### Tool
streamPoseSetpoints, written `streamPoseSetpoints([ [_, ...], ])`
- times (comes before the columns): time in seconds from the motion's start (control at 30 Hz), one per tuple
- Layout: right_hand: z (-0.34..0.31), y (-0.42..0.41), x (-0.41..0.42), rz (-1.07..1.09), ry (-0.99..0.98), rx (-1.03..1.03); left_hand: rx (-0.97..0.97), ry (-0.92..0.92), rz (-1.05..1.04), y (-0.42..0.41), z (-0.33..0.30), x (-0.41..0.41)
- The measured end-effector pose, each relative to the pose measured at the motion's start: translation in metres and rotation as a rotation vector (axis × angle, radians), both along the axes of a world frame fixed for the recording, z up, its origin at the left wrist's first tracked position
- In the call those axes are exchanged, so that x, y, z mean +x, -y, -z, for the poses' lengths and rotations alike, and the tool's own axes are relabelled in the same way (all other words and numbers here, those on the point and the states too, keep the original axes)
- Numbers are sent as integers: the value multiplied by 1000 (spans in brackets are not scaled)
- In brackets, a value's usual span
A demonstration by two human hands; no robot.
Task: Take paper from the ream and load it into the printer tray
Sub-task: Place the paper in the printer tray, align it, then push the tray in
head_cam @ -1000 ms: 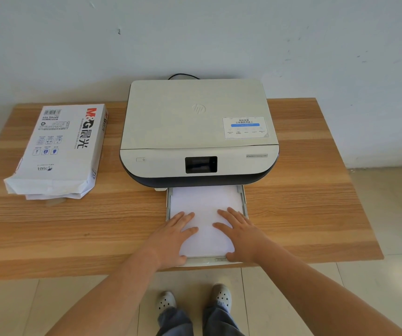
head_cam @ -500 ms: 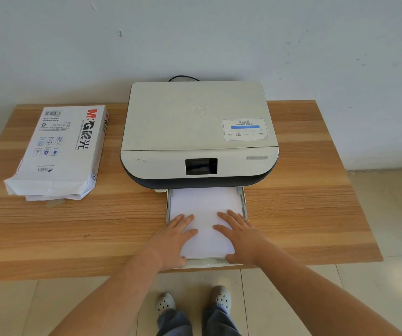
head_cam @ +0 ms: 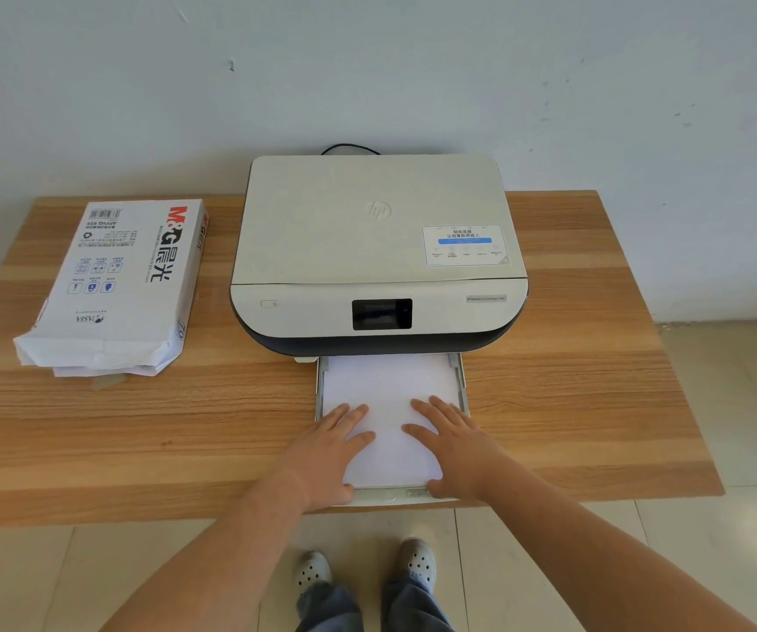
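both hands, left hand (head_cam: 331, 449) and right hand (head_cam: 454, 444), lie flat with straight fingers on the paper (head_cam: 386, 394). the paper sits in the tray (head_cam: 461, 385), long axis pointing into the printer (head_cam: 376, 248), straight ahead of the hands.

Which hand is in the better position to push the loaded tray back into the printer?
Neither clearly. Left hand and right hand both lie flat on the paper, mirrored, equally near the tray front. Probably push with both.

Both hands lie flat on the paper (head_cam: 390, 403) in the tray (head_cam: 462, 385) in front of the printer (head_cam: 376, 248): left hand (head_cam: 326, 453), right hand (head_cam: 456, 444). The ream (head_cam: 116, 285) sits left of the printer.
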State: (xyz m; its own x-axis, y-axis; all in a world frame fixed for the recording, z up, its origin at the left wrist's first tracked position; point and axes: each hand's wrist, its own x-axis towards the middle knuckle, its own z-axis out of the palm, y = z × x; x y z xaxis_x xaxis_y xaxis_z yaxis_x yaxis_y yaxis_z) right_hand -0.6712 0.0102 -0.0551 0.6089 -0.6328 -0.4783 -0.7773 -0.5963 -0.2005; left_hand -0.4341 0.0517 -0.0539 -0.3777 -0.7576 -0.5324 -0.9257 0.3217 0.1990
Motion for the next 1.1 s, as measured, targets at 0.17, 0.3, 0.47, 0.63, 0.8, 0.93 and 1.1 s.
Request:
streamPoseSetpoints([
  [0.17, 2, 0, 1, 1, -2, -4, 4, 6, 1, 0, -2, -2],
  [0.3, 0, 3, -1, 7, -15, -1, -10, 11, 15, 1, -3, -2],
  [0.47, 2, 3, 0, 9, -22, -1, -6, 30, 15, 1, -2, -4],
  [0.63, 3, 2, -1, 13, -7, 1, -6, 25, 9, 0, -3, -4],
  [0.8, 3, 3, -1, 7, -8, 0, 0, 12, -6, 0, -2, -3],
  [0.93, 4, 4, -1, 11, -8, 2, 7, 4, -22, 0, -3, -4],
  [1.1, 3, 4, 0, 13, -19, 6, 16, 8, -25, 0, -3, -4],
])
